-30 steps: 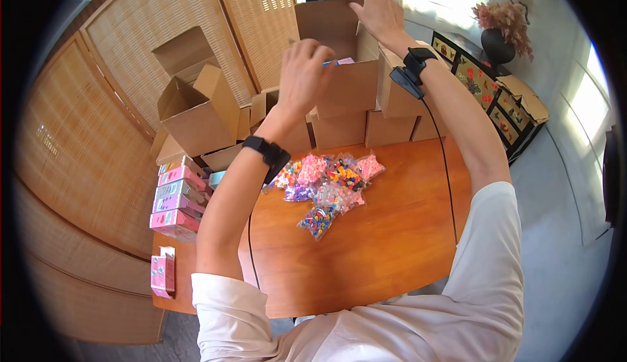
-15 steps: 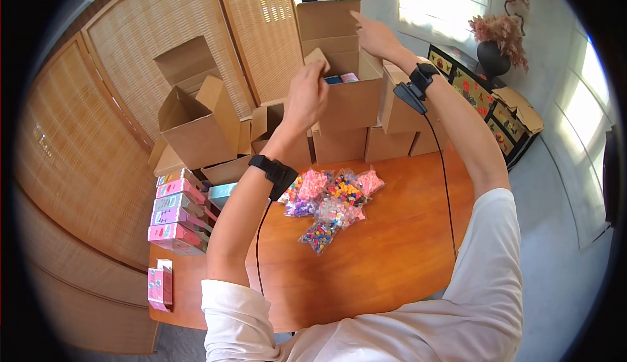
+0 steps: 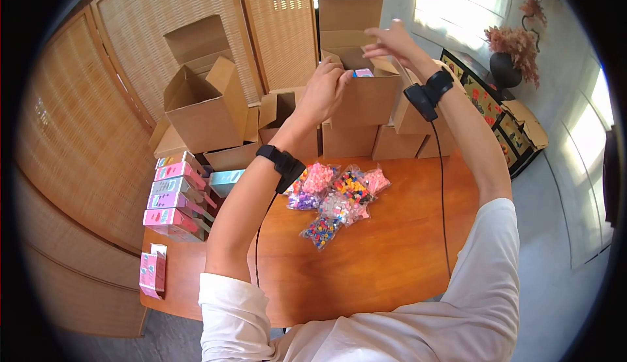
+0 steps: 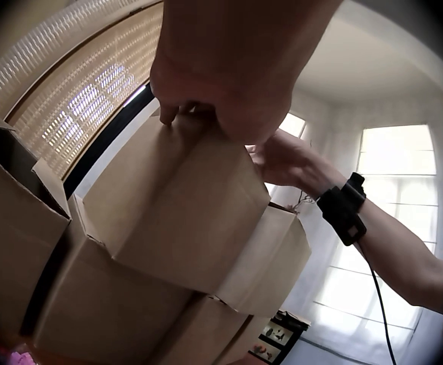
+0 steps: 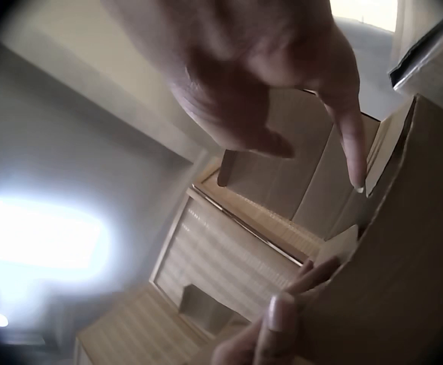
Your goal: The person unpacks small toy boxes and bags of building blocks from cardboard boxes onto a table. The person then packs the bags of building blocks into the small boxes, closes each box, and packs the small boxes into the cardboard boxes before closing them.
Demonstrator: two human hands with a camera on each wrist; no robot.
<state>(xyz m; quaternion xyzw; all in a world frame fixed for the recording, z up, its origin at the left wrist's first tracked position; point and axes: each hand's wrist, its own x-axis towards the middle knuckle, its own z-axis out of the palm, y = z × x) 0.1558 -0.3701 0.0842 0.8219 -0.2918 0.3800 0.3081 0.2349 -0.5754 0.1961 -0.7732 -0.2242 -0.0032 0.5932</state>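
The open brown cardboard box (image 3: 367,102) stands on a lower row of brown cardboard boxes (image 3: 348,141) at the far edge of the glossy orange-brown wooden tabletop (image 3: 366,251). Its back flap rises upright, and a pink and blue item (image 3: 362,73) shows inside. The left hand (image 3: 320,93) is at the left side of this box; its fingers are bent over the rim and clamped on the cardboard. The right hand (image 3: 396,43) is above the right side — its fingers are apart, and the index fingertip is at the edge of a side flap; if it presses, I cannot tell.

Clear plastic bags of small colourful pieces (image 3: 339,200) lie in a heap, in front of the lower boxes. To the left, another open cardboard box (image 3: 208,117) sits tilted on other cartons. Pink, purple and white printed boxes (image 3: 175,195) are stacked along the left edge of the tabletop, with a pale teal box (image 3: 226,181) just beside them. One small pink printed box (image 3: 152,273) is near the near left corner — apart from the stack.
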